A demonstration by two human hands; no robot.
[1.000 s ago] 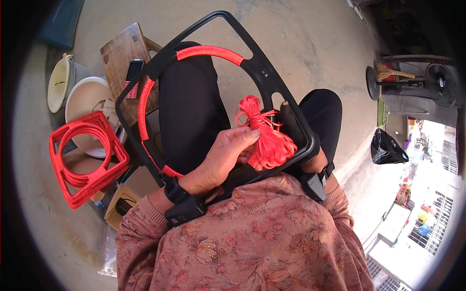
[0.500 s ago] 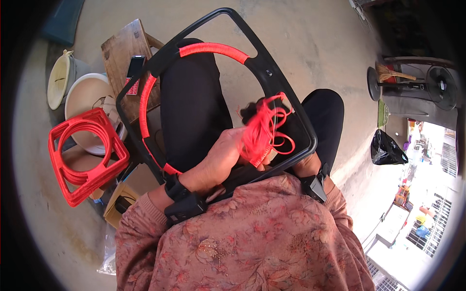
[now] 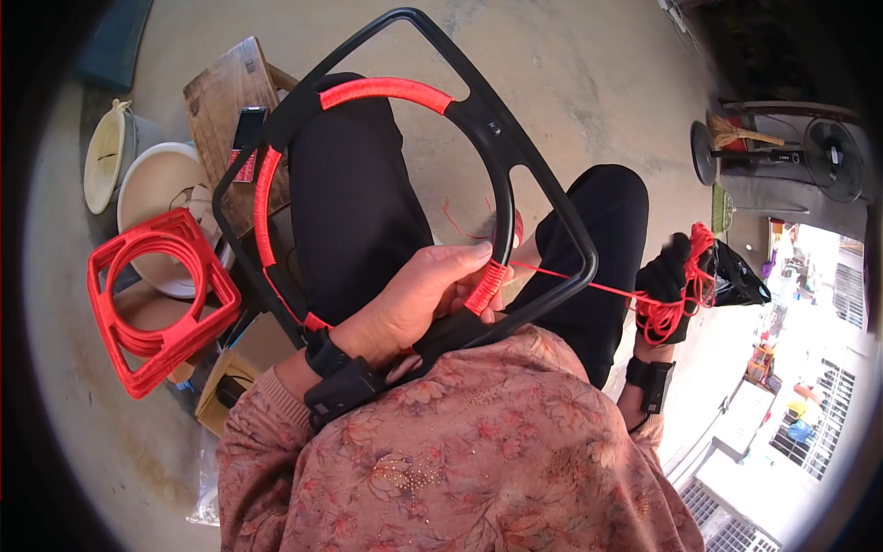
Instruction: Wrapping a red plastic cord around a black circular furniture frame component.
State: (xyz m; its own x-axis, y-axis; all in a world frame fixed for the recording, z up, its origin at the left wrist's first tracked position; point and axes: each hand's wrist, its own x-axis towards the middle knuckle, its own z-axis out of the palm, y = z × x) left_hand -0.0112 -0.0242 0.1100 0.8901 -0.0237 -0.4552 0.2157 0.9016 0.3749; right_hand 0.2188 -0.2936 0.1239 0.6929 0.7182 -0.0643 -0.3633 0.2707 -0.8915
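A black frame (image 3: 480,115), roughly square with a round opening, rests across my lap. Red cord is wound tightly round several stretches of its ring. My left hand (image 3: 414,299) is closed on the ring at the lower right, thumb on top, beside a short red winding (image 3: 487,287). From that winding a strand of cord runs taut under the frame's outer bar to the right. My right hand (image 3: 655,276), in a black glove, is out past my right knee, closed on a looped bundle of red cord (image 3: 662,317).
To the left stands a stack of red frames (image 3: 207,241) by a cream basin (image 3: 152,179) and a bucket (image 3: 108,161). A phone (image 3: 249,127) lies on a wooden stool (image 3: 221,87). At right are a fan (image 3: 832,161) and a black plastic bag (image 3: 736,276).
My right hand has swung from the frame out to the right with the cord bundle, pulling the strand straight. My left hand stays on the frame, which has shifted slightly left.
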